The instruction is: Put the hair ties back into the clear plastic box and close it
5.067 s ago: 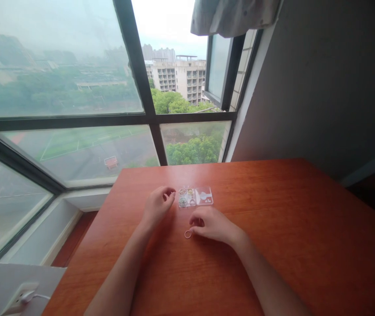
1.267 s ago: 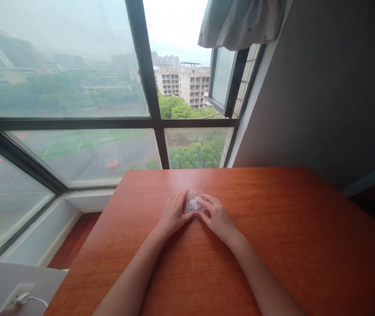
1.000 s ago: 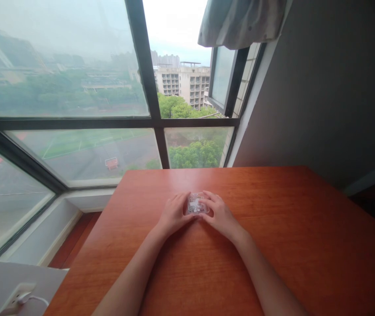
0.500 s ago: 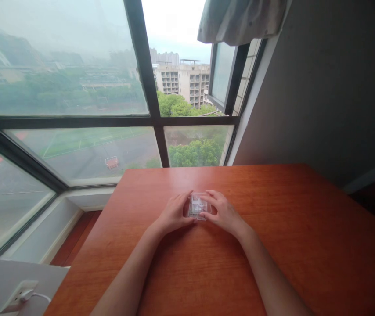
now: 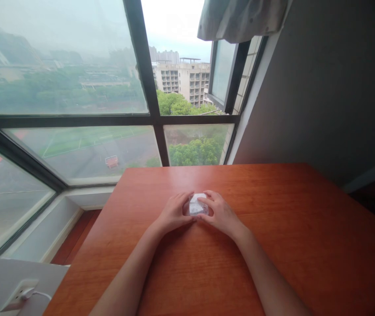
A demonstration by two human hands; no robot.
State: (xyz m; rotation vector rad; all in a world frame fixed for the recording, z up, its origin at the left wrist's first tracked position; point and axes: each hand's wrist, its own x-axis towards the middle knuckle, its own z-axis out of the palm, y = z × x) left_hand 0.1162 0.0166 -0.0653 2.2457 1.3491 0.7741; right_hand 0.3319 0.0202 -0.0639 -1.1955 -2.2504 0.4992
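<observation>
A small clear plastic box [image 5: 198, 205] with whitish contents is low over or on the wooden table [image 5: 200, 272], between my two hands. What lies inside it is too small and glary to name. My left hand [image 5: 174, 211] grips its left side, fingers at the far edge and thumb at the near edge. From the right, my right hand [image 5: 222, 211] holds it too, with one finger over the top and the thumb at the near right corner. Whether the box touches the table, I cannot tell.
Beyond the table's far edge is a dark-framed window [image 5: 156, 119], with an open pane [image 5: 222, 74] and a grey curtain [image 5: 240, 19] above. A grey wall [image 5: 315, 96] rises on the right. At lower left, a plug sits in a wall socket [image 5: 23, 294].
The top of the box now looks whiter and its inner details are less visible. My right thumb and fingers have shifted slightly; my left hand has hardly moved.
</observation>
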